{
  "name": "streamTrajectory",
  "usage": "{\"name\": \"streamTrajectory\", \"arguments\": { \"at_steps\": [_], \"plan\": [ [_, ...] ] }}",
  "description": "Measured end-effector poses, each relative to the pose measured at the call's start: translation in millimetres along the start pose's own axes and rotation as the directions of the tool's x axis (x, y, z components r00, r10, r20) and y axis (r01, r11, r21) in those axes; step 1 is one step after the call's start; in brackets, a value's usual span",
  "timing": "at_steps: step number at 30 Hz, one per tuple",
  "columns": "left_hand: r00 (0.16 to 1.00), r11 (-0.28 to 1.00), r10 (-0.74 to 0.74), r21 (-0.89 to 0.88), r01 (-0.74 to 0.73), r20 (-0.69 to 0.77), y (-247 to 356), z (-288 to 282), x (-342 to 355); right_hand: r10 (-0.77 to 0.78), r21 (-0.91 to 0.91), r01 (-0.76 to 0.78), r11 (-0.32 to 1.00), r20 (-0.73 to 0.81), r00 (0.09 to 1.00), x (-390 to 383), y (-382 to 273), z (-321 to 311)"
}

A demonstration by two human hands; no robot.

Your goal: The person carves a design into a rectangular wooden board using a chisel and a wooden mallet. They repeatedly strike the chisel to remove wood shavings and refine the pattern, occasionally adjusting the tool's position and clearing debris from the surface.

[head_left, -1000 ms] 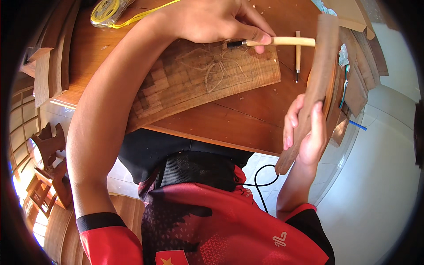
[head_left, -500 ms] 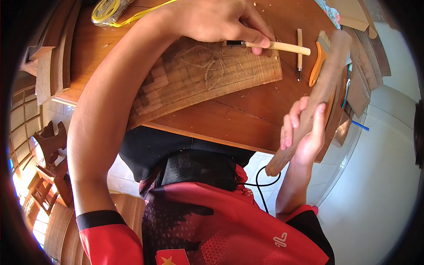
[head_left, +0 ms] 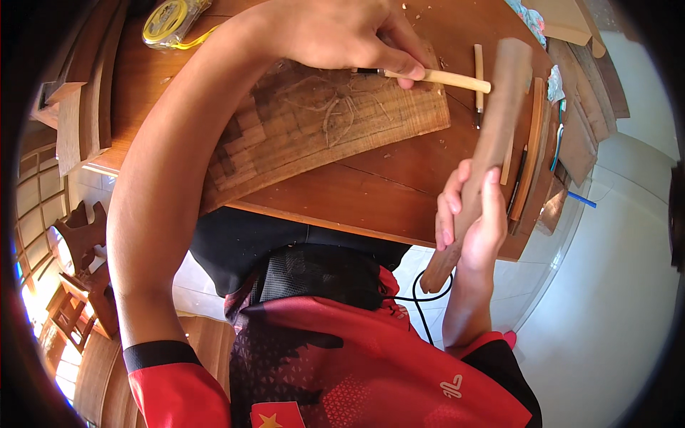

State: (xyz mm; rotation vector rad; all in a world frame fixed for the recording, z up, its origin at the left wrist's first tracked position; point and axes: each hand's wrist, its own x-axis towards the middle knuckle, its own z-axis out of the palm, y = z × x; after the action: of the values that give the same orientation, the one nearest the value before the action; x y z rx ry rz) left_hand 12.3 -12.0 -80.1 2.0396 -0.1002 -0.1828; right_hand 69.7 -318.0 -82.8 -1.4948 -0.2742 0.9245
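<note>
My left hand point(head_left: 367, 43) pinches a wood-carving chisel point(head_left: 457, 80) by its pale wooden handle. The dark shank points left over a brown wooden board point(head_left: 314, 135) carved with leaf-like lines, and my hand hides its cutting end. In my right hand point(head_left: 479, 214), fingers wrap round the lower part of a thick wooden stick point(head_left: 499, 114), held tilted. Its upper part stands beside the butt of the chisel handle; whether they touch I cannot tell. A second chisel point(head_left: 479, 68) with a pale handle lies just behind, on the table.
The brown wooden table point(head_left: 385, 178) carries small wood chips. A yellow tape measure point(head_left: 168, 25) lies at the far left. Wooden strips point(head_left: 526, 157) lie along the right edge, with boards point(head_left: 581, 107) beyond. Dark curved wooden pieces point(head_left: 85, 93) stand at the left.
My right hand has swung the stick leftward, bringing its upper part to the chisel's butt and covering the orange brush. The chisel and board sit slightly further left in view.
</note>
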Motion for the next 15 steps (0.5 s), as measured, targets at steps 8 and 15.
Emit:
{"name": "streamTrajectory", "arguments": {
  "at_steps": [8, 15],
  "plan": [
    [0.996, 0.998, 0.041, -0.035, -0.044, -0.085, -6.3, -1.0, -7.1, 0.009, -0.096, -0.004, 0.995, 0.051, 0.999, -0.4, -2.6, -1.3],
    [0.929, 0.987, 0.158, 0.075, -0.141, -0.335, 2.8, -20.6, -21.9, 0.009, -0.034, -0.006, 0.999, 0.088, 0.996, 3.3, -7.6, 3.1]
  ]
}}
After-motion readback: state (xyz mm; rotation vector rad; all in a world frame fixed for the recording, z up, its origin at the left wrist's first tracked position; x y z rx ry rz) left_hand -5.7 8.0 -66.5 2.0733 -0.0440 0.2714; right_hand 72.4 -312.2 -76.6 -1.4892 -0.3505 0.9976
